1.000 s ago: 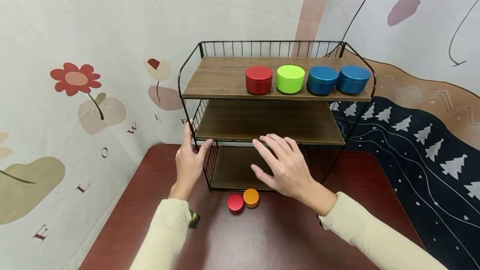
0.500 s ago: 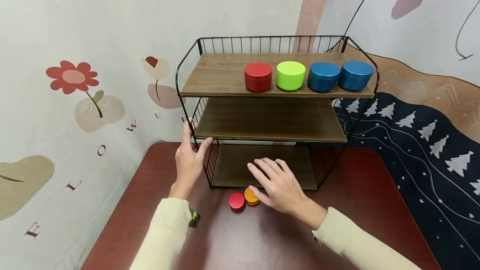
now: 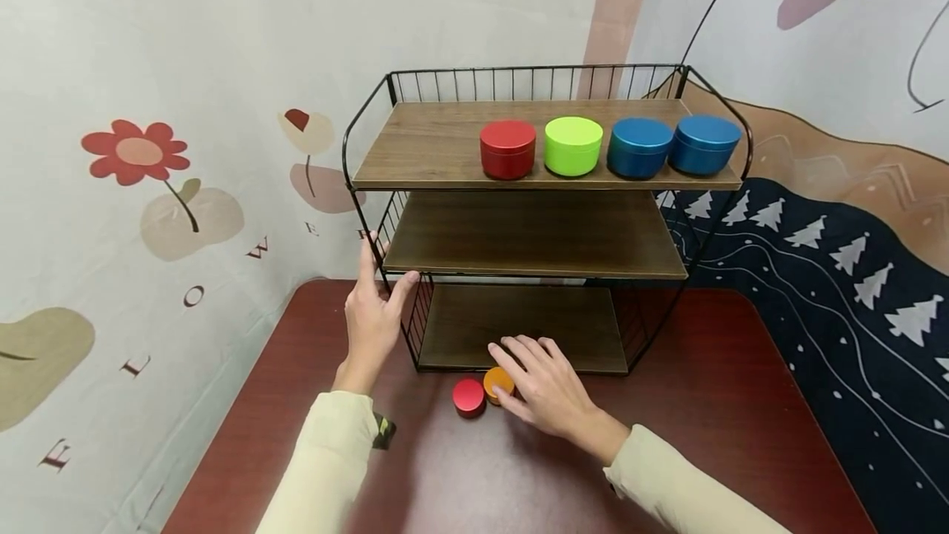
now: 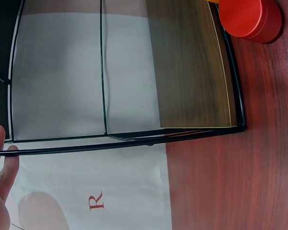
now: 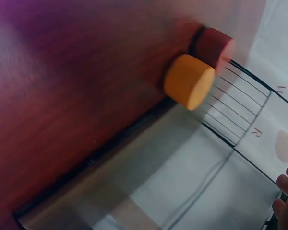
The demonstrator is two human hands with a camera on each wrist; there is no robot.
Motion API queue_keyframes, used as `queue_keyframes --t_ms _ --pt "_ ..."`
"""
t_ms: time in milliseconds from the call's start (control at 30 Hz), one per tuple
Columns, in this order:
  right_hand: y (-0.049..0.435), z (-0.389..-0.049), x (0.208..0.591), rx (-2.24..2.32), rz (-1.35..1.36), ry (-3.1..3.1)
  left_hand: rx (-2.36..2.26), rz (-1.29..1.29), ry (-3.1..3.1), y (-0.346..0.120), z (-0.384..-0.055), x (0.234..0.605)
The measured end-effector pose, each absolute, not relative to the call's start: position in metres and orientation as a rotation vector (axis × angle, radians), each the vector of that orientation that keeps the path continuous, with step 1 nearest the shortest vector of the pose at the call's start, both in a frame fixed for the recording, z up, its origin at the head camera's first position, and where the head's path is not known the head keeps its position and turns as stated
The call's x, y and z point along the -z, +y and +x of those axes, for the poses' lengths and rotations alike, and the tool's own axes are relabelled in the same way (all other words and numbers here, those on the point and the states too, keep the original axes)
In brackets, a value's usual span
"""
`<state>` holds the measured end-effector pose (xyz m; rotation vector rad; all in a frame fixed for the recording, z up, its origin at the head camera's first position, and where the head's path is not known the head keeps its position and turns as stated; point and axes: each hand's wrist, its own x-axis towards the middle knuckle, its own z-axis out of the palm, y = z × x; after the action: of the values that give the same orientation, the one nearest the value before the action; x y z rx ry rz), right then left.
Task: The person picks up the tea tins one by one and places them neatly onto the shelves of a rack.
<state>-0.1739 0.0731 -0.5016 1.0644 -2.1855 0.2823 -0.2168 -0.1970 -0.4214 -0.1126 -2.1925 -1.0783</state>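
- The orange tin (image 3: 496, 377) lies at the thumb tip of the right hand (image 3: 547, 394), the nearer of 2, left of its palm; contact unclear.
- Right fingers and thumb apart; straight left-hand (image 3: 373, 330) fingers beside the rack (image 3: 534, 233).
- Orange tin: short, round, plain; 1 red tin (image 3: 468, 396) farther left.

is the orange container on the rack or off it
Off: the orange container stands on the table, in front of the rack.

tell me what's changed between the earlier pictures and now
The right hand has come down from near the front of the middle shelf to the orange tin, not visibly gripping it. The left hand stays at the left side of the rack; all six tins stayed put.
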Motion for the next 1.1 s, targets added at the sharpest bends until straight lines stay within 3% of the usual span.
queue_keyframes --t_ms 367,1100 --pt "0.077 -0.178 0.541 -0.244 1.037 -2.315 1.055 -0.123 -2.195 -0.196 -0.214 0.419" --pt "0.072 -0.178 0.58 -0.304 0.997 -2.482 1.069 -0.109 -2.199 -0.197 -0.214 0.418"
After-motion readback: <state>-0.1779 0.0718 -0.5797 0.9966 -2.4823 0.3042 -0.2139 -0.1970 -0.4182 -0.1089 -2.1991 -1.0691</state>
